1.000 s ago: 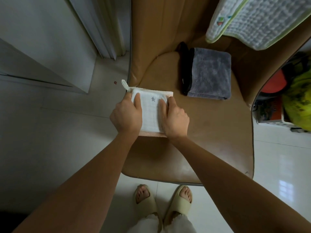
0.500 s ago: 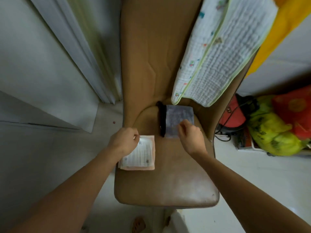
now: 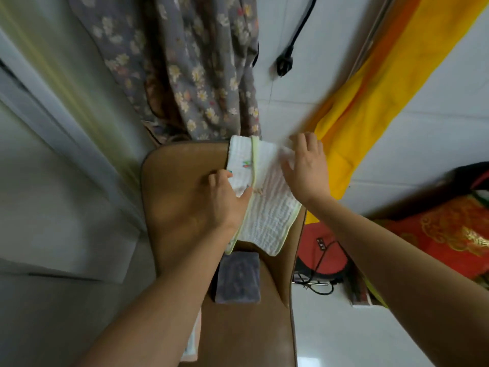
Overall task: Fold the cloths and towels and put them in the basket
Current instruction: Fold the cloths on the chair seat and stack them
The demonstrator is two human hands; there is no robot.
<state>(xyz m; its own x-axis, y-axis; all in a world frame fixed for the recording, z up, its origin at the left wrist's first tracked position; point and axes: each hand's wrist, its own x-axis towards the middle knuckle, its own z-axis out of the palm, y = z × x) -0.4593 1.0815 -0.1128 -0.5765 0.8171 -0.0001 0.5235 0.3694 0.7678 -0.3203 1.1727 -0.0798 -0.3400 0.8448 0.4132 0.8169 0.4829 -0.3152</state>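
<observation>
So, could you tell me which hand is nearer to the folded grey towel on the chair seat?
Left. The left hand grips the white cloth just above the grey towel. The right hand lies higher on that cloth, farther off.

No text, label, brand or number can be read on anything; the cloth's small coloured print is blurred.
</observation>
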